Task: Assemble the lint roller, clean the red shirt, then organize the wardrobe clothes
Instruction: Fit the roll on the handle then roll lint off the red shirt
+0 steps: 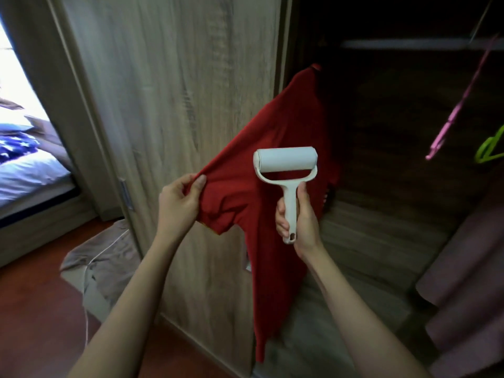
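Note:
A red shirt (283, 126) hangs at the edge of the open wardrobe, its top hidden in the dark. My left hand (178, 204) pinches the shirt's sleeve and holds it stretched out to the left. My right hand (296, 216) grips the handle of a white lint roller (286, 163), held upright. The roller head lies against the shirt's front, just right of the stretched sleeve.
A wooden wardrobe door (169, 105) stands behind the shirt. Pink (452, 115) and green (491, 150) hangers dangle at the right in the dark wardrobe. A mauve garment (469, 290) hangs at lower right. A brown cloth (106, 266) lies on the floor, a bed (30, 170) at left.

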`<state>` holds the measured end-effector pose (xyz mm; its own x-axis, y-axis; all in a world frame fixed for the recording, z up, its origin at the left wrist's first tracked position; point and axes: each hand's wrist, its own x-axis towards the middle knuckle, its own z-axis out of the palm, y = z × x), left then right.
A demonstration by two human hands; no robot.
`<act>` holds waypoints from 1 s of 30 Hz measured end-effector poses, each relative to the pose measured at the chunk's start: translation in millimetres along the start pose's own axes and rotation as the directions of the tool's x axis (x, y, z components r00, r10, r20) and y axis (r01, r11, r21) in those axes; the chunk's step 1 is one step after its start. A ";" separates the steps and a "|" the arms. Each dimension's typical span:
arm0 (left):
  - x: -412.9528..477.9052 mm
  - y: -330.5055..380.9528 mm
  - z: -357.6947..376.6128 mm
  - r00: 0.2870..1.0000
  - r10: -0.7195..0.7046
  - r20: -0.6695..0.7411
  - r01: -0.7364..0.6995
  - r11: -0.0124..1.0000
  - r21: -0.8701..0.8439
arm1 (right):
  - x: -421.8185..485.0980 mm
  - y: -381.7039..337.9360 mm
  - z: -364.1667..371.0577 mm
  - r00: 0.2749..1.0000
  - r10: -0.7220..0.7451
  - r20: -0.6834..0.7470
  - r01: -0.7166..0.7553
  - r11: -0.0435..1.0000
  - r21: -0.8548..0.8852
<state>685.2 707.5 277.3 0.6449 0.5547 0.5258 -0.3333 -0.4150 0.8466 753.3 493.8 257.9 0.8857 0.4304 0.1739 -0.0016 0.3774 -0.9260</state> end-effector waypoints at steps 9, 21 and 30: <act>11.5 14.9 -22.8 0.975 0.216 0.059 -0.215 0.976 -0.028 | -6.0 38.8 33.4 0.992 0.103 -0.077 -0.096 0.992 0.087; 30.5 3.2 -53.2 0.788 -0.096 0.608 0.214 0.969 -0.125 | -7.2 36.4 40.5 0.994 0.040 -0.098 -0.032 0.996 0.082; 35.7 14.2 -59.9 0.752 -0.136 0.645 0.152 0.988 0.032 | 10.0 12.0 49.7 0.994 -0.073 -0.079 0.068 0.996 -0.061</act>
<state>662.3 764.6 313.0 0.9740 0.0081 0.2264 -0.2094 -0.3488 0.9135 739.1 543.4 265.2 0.9174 0.3357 0.2139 0.0872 0.3548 -0.9309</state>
